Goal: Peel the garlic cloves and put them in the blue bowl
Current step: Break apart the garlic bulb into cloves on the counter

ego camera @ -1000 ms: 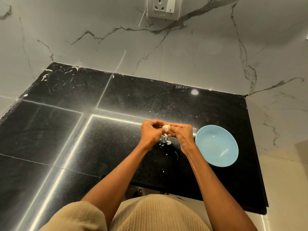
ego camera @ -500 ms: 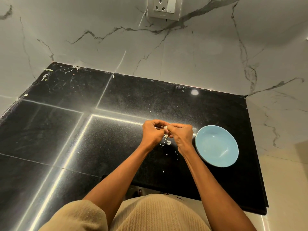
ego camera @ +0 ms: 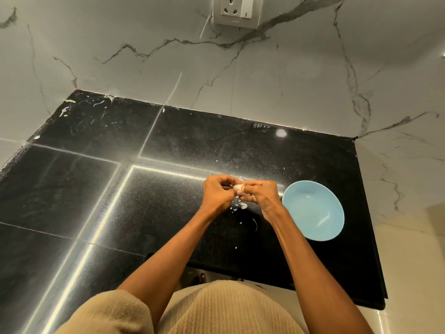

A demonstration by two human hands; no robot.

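A small white garlic clove [ego camera: 238,187] is held between both hands above the black counter. My left hand [ego camera: 218,193] grips it from the left with curled fingers. My right hand [ego camera: 261,194] pinches it from the right, thumb against the clove. Bits of white peel [ego camera: 242,205] lie on the counter just below the hands. The blue bowl [ego camera: 313,210] stands on the counter right of my right hand, and nothing shows inside it.
The black stone counter [ego camera: 144,189] ends at a front edge near my body and at a right edge past the bowl. Marble walls rise behind and to the right. A wall socket [ego camera: 237,10] sits high on the back wall. Scraps of peel lie in the far left corner [ego camera: 67,108].
Both hands stay together over the same spot, with small finger shifts on the clove. The bowl has not moved.
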